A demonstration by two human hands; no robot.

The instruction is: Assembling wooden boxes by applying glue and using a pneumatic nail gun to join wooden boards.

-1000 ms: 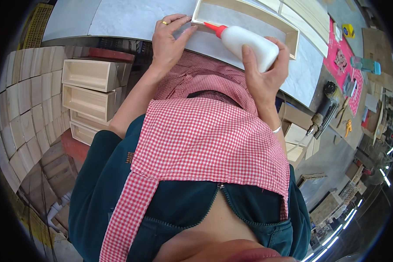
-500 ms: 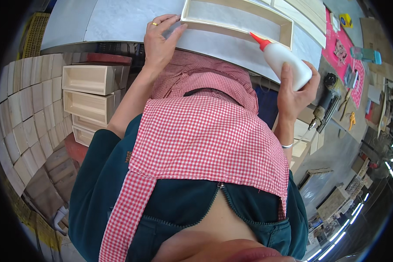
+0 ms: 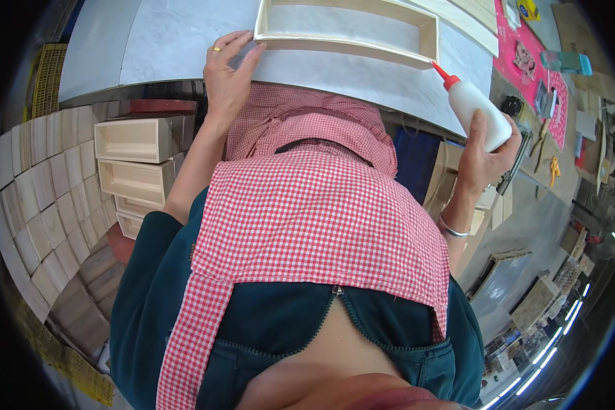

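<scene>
A long rectangular frame of pale wood (image 3: 348,49) lies on the white marbled worktop, whose surface shows through it. My left hand (image 3: 229,75) steadies its left end, thumb and fingertips pressed around the near corner; a ring is on one finger. In my right hand (image 3: 488,150) is a white squeeze glue bottle (image 3: 478,113) with a red pointed nozzle (image 3: 444,74). The bottle is tilted, its nozzle tip at the frame's near right corner. My fingers wrap the lower part of the bottle.
Pale wooden strips (image 3: 468,20) lie beyond the frame. At left stand stacked wooden boxes (image 3: 133,140) and a wall of wood blocks (image 3: 37,178). To the right are a pink cloth (image 3: 506,51), a clear container (image 3: 564,62), a yellow tape measure (image 3: 528,9) and orange-handled pliers (image 3: 554,169).
My right hand has moved the glue bottle right, its nozzle travelling along the frame's near edge to the right corner. My left hand stays at the left corner. The whole view has shifted slightly.
</scene>
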